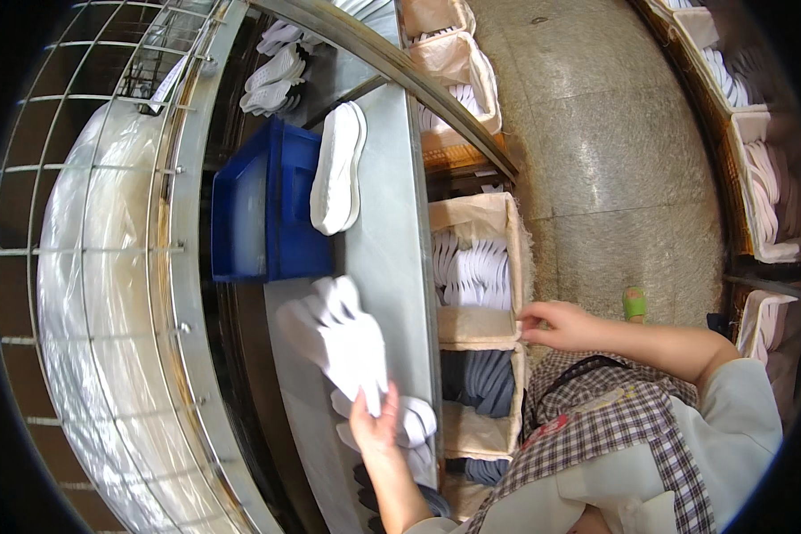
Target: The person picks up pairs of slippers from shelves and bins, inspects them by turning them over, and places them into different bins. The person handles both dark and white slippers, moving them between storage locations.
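My left hand (376,429) is closed on the near end of several white shoe soles (351,343), which fan out over the metal shelf and are smeared by motion at their far end. More white soles (416,422) lie on the shelf beside that hand. Past the held soles, another small stack of white soles (336,169) leans at the blue plastic bin (271,200). My right hand (556,326) is by the rim of a cloth-lined basket (476,329), its fingers bent and slightly apart, with nothing visible in them. White soles (476,271) stand packed in this basket.
Along the grey metal shelf (387,258) runs a wire mesh panel (89,249) on the left, with clear plastic sheeting behind it. Dark grey soles (481,383) fill a nearer basket. A metal bar (400,67) crosses above the shelf. More lined baskets (756,187) line the aisle's right side.
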Tool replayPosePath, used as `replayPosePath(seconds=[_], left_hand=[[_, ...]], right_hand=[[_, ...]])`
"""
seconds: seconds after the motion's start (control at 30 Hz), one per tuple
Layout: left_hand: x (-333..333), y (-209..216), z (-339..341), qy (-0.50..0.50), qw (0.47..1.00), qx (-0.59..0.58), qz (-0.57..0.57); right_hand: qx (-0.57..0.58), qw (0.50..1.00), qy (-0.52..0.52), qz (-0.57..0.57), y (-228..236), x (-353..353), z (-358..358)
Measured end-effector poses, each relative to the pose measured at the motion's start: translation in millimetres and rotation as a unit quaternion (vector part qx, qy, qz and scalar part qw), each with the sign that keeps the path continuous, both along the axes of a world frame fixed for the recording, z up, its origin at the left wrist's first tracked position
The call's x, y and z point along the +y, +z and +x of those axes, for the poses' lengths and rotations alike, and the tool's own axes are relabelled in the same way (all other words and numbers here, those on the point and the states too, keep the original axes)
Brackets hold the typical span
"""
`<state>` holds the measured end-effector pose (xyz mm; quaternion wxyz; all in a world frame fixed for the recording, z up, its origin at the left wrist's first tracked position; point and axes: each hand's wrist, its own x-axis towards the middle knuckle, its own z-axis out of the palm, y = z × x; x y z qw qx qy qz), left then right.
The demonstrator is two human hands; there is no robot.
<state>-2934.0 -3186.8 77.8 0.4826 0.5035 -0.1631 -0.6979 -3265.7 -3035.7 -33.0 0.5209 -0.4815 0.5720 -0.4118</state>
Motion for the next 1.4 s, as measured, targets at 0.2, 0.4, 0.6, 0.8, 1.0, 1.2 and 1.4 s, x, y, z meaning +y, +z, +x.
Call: replayPosePath(seconds=[0.2,0.4,0.6,0.8,1.0,1.2,1.4], left_hand=[[138.3,5.0,-91.5,-0.121,0.991,0.007,0.053],[173.0,-1.0,-184.2,-0.331,0.931,-0.062,-0.139],[137.7,0.6,-236.5,-0.326,0.925,0.013,-0.195],[136.7,-28.3,-271.7,-0.348,0.911,0.179,-0.125],[144.7,-34.8,-285.2,-0.389,0.883,0.254,-0.065],[144.3,-40.7,-283.4,-0.390,0.888,0.236,-0.065],[144.4,-35.3,-281.4,-0.382,0.896,0.199,-0.110]], right_hand=[[-0.507,0.859,0.042,0.062,40.6,-3.7,4.1],[-0.567,0.819,-0.053,-0.071,77.4,48.0,-40.9],[-0.473,0.876,-0.052,-0.079,113.8,87.9,-75.0],[-0.459,0.880,-0.108,-0.057,137.2,107.4,-104.9],[-0.417,0.898,-0.132,-0.041,137.0,111.4,-105.7],[-0.422,0.896,-0.136,-0.008,132.8,108.2,-108.3],[-0.416,0.898,-0.144,-0.007,130.1,105.9,-104.8]])
